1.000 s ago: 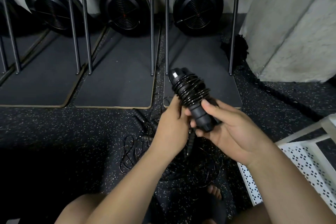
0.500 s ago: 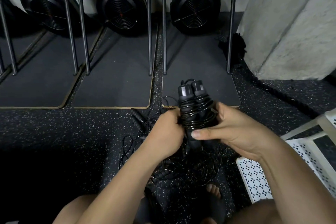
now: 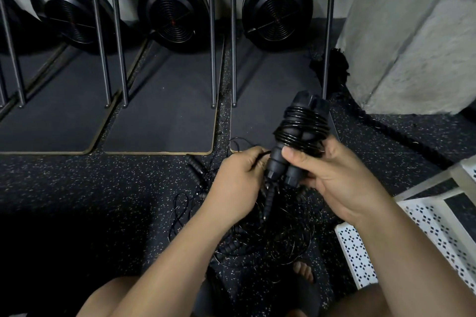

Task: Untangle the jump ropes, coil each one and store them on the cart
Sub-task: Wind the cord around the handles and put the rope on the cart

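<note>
The right hand (image 3: 334, 180) grips a black jump rope bundle (image 3: 300, 131): two plastic handles side by side with glossy cord wound around them, the top pointing to 1 o'clock. The left hand (image 3: 237, 180), fingers curled, pinches the loose cord end (image 3: 262, 155) at 9 o'clock of the handles. At 6 o'clock under the hands, a tangle of thin black ropes (image 3: 273, 237) lies on the speckled floor (image 3: 103, 188). The white perforated metal cart (image 3: 425, 229) stands at 4 o'clock.
</note>
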